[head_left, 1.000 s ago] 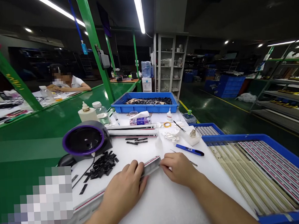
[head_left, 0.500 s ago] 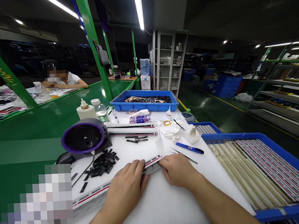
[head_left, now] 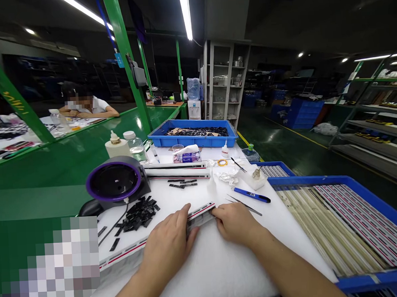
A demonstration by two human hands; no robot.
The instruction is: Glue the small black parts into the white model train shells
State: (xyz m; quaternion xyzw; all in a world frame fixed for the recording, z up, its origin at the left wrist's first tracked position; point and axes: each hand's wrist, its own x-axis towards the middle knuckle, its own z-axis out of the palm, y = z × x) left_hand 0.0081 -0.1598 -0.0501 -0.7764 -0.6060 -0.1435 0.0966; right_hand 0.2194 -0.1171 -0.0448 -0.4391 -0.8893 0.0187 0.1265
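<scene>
Both my hands hold a long white strip with red lines and small dark marks, which runs from lower left up to its far end. My left hand wraps around the strip, with fingers over its edge. My right hand pinches the strip's end from the right. Thin metal tweezers lie just beyond my right hand, and a blue utility knife lies further on. A pile of small black pieces sits to the left of my left hand.
A blue tray of long striped strips stands right, and a blue tray of black pieces stands at the back. A round purple-rimmed device, bottles and more strips stand on the white table. A co-worker sits at a far bench.
The strip's end has turned from showing its grey side to lying flatter with its red-striped face up. Both hands now sit closer around it, and the view has shifted slightly.
</scene>
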